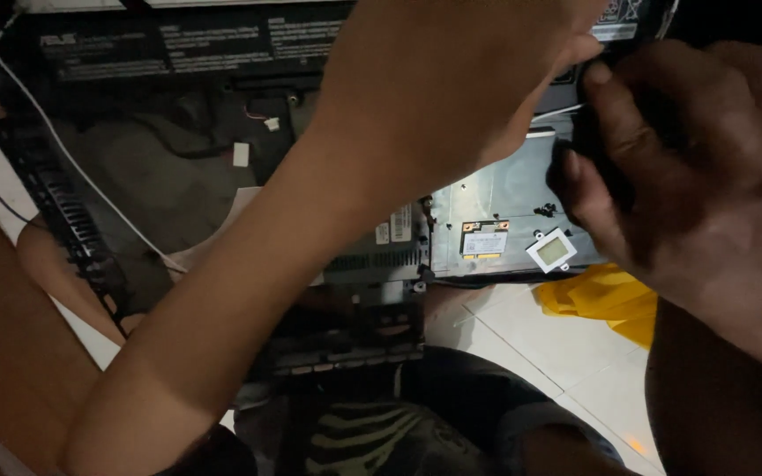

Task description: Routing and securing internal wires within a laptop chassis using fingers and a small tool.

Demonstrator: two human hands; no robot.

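Both hands meet over the top right corner of the opened black laptop chassis (178, 176): the left hand (451, 79) reaches across, its grip hidden, while the right hand (690, 185) closes on a dark part I can't make out. A slip could snag the thin white cable (72, 167) or scrape the small green wireless card (484, 240) lying in the chassis below the hands.

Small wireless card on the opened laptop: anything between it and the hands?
Nothing visible. The wireless card lies bare on the metal plate, below both hands: the left hand and right hand are at the black part above.
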